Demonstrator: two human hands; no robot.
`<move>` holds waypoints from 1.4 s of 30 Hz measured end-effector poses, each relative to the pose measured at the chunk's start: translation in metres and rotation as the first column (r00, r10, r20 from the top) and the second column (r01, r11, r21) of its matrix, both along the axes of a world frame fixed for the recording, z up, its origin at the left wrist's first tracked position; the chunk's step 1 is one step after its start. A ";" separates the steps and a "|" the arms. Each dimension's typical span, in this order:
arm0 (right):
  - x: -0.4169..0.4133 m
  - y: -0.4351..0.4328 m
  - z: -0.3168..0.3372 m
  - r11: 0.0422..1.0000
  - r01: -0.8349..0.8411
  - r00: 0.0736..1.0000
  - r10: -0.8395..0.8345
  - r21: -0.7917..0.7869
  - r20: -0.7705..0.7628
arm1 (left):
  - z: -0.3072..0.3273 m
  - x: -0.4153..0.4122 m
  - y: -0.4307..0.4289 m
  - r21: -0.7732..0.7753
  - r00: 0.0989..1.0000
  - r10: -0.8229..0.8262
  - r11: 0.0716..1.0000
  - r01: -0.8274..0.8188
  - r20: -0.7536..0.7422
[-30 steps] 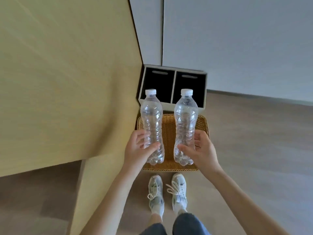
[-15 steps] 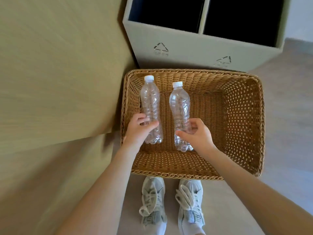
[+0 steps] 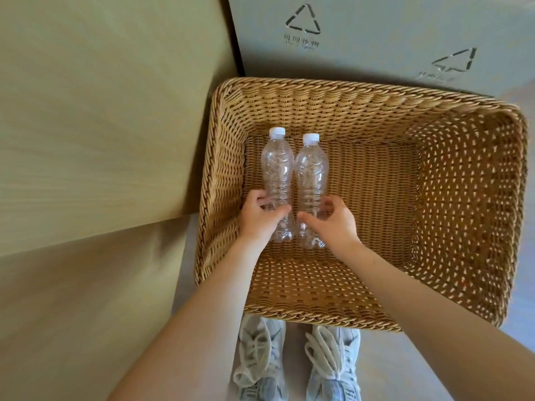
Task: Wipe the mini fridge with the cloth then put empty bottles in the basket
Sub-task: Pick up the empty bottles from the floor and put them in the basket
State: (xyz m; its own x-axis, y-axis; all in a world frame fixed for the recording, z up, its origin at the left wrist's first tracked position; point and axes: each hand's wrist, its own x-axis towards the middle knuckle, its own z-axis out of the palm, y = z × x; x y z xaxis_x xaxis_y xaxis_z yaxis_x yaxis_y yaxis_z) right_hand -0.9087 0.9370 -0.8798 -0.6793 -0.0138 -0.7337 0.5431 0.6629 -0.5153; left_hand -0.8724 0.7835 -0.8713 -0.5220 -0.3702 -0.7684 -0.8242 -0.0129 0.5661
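Two clear empty plastic bottles with white caps lie side by side on the floor of a wicker basket [image 3: 469,198], caps pointing away from me. My left hand [image 3: 259,218] grips the lower part of the left bottle [image 3: 276,169]. My right hand [image 3: 333,221] wraps the lower part of the right bottle [image 3: 311,172]. Both bottles sit in the basket's left half and touch each other. No fridge or cloth is in view.
A grey recycling bin [image 3: 376,39] with triangle symbols stands right behind the basket. A tall yellowish wooden panel [image 3: 101,111] rises along the left. My two pale sneakers [image 3: 298,360] stand on the floor just in front of the basket.
Both hands have lowered the bottles from above the basket down onto its floor, and the bottles have come together. My head has moved down closer to the basket.
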 end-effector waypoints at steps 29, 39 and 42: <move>-0.022 0.038 0.454 0.909 -0.307 0.673 0.416 0.281 -0.611 | 0.456 -0.003 0.030 -0.697 0.630 -0.730 0.597 0.398 -0.265; 0.009 0.074 0.756 0.892 -0.308 0.501 0.448 0.332 -0.740 | 0.756 0.036 0.045 -0.872 0.495 -0.839 0.400 0.281 -0.225; 0.023 0.088 0.805 0.894 -0.295 0.420 0.438 0.337 -0.795 | 0.808 0.049 0.053 -0.919 0.466 -0.854 0.349 0.182 -0.231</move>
